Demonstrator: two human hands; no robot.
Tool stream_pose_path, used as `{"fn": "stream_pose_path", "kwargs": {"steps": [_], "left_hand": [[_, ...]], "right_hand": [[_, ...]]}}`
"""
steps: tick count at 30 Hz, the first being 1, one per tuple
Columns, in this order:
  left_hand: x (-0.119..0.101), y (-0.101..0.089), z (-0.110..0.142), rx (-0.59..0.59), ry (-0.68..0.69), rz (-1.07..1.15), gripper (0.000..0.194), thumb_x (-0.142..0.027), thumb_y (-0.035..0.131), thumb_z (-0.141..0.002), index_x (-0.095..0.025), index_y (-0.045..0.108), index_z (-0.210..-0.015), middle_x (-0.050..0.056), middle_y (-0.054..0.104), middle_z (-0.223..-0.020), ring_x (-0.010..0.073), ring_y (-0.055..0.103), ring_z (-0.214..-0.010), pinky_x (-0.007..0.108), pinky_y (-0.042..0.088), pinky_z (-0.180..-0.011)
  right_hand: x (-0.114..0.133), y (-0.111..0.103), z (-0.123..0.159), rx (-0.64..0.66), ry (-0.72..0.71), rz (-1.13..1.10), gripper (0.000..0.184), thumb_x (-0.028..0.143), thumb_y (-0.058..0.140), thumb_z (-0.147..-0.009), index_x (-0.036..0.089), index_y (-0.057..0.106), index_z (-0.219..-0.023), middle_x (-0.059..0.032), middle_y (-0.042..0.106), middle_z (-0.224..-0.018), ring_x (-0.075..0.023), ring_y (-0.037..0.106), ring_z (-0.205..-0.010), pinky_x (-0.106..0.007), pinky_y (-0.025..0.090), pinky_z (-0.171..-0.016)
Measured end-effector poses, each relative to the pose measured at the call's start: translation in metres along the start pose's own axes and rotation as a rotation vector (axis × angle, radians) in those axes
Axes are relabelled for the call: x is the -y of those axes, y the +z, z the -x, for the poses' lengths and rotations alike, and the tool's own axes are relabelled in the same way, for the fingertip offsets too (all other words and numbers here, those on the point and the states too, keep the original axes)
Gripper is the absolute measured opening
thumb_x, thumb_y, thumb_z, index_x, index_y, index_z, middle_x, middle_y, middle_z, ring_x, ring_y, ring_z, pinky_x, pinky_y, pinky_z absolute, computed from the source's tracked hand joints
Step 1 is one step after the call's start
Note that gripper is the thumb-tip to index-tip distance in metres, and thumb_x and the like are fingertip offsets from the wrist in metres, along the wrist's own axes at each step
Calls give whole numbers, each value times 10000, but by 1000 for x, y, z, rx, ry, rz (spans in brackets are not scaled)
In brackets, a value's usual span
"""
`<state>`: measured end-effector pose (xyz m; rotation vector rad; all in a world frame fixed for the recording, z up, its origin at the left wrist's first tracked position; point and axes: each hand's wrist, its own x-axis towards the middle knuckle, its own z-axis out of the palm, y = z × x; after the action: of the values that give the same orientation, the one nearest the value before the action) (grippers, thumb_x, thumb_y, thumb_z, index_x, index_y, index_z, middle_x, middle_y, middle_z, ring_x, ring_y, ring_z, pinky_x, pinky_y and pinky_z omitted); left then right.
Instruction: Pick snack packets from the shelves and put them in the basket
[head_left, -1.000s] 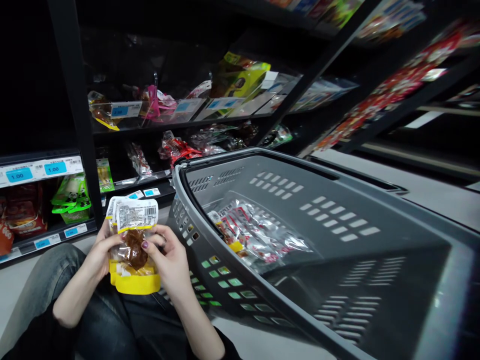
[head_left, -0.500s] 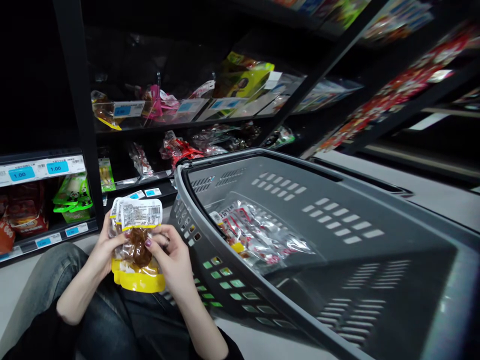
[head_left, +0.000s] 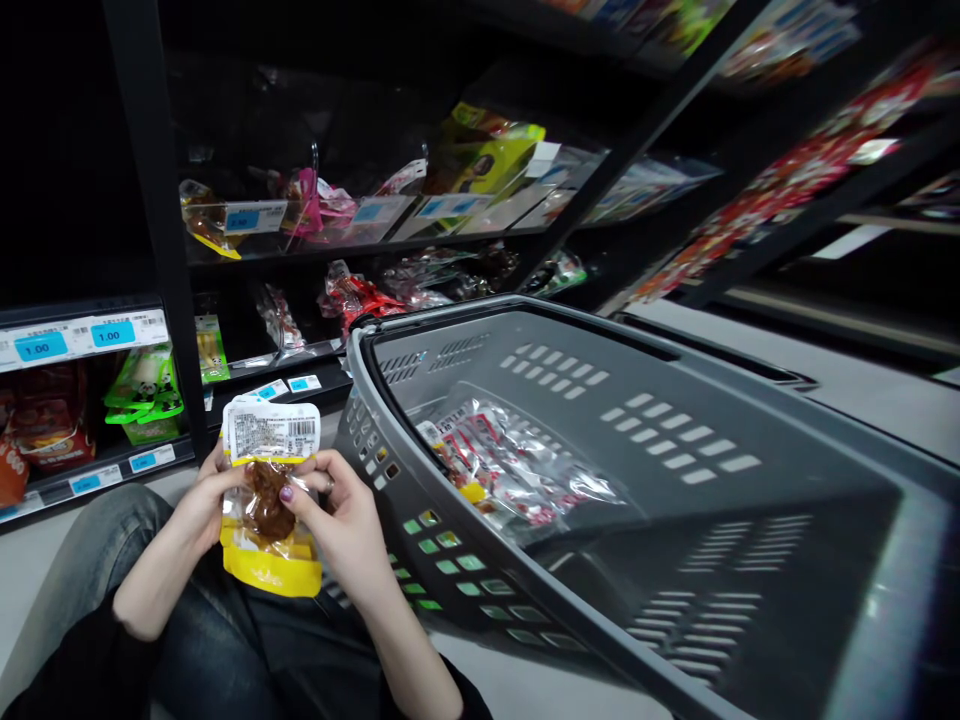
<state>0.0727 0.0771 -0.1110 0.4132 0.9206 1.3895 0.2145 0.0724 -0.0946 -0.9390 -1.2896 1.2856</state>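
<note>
Between my two hands is a clear snack packet (head_left: 271, 500) with a white printed label and barcode at the top, brown food inside and a yellow lower edge. At least one similar packet seems to lie stacked behind it. My left hand (head_left: 204, 505) grips the left side, its fingertips partly hidden by the packet. My right hand (head_left: 341, 520) pinches the right side, the thumb with a purple nail lying across the front. Both hands are above my lap, left of a grey shopping basket (head_left: 637, 400).
Inside the basket lie several clear packets (head_left: 517, 470) with red and white print. Black shelving (head_left: 352, 245) with packaged snacks and blue price tags (head_left: 112, 332) stands ahead and to the left. Green packets (head_left: 146, 385) sit on the low left shelf.
The packets have been squared together, so the front one now covers those behind it, and its label faces me more fully. The basket and shelves stay in place.
</note>
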Motion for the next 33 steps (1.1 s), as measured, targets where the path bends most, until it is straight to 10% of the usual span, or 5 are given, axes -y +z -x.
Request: {"fn": "stream_pose_path", "kwargs": {"steps": [33], "left_hand": [[-1,2,2,-12,29,-39,441,-125,757,-470,-161,641,-894,12,708,-763,174,653,-679,257,510,-656]], "right_hand": [[-3,1,0,-12,20,6,184,254,655,-680,200,498,-759,68,511,-571,-107,495,-580,-245,407,-613]]}}
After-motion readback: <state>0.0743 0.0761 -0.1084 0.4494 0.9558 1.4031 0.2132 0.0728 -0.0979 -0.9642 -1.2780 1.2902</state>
